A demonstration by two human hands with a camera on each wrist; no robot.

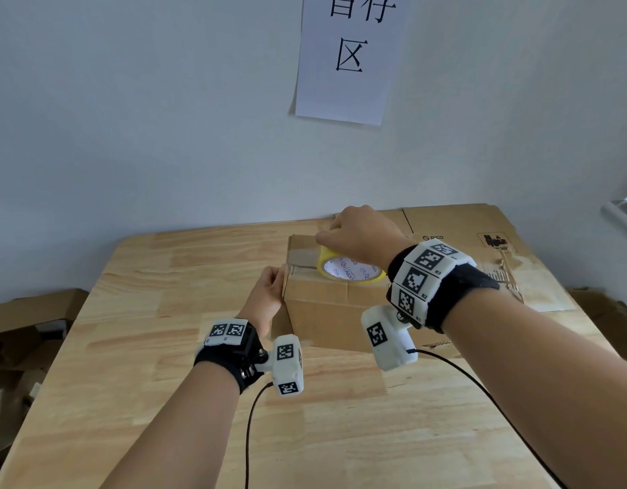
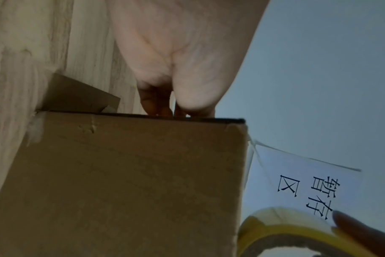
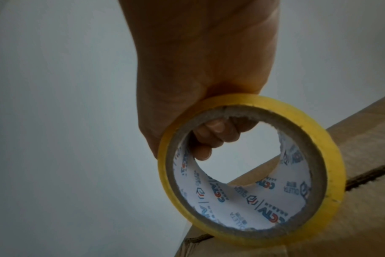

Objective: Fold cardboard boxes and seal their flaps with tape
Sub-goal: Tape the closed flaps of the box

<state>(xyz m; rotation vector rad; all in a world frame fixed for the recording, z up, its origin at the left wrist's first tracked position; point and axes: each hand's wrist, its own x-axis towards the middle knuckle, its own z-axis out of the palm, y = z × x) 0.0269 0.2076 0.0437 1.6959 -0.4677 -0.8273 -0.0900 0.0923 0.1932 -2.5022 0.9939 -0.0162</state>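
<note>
The taping step is in hand, judging by the tape strip already reaching the box's left end. Going from the left: the left hand [image 1: 267, 294] is pressing against the left end of the cardboard box [image 1: 326, 308], fingers curled onto its top edge, seemingly pinning the tape's free end there (the tape itself is too faint to be sure). The box is sitting on the wooden table [image 1: 163, 347], closed, so its contents are hidden. Further right, the right hand [image 1: 361, 234] is gripping the yellow tape roll [image 1: 350, 271], fingers hooked through its core, the roll resting on the box's top seam. Next, the roll probably needs drawing rightward along the seam while the left hand anchors.
</note>
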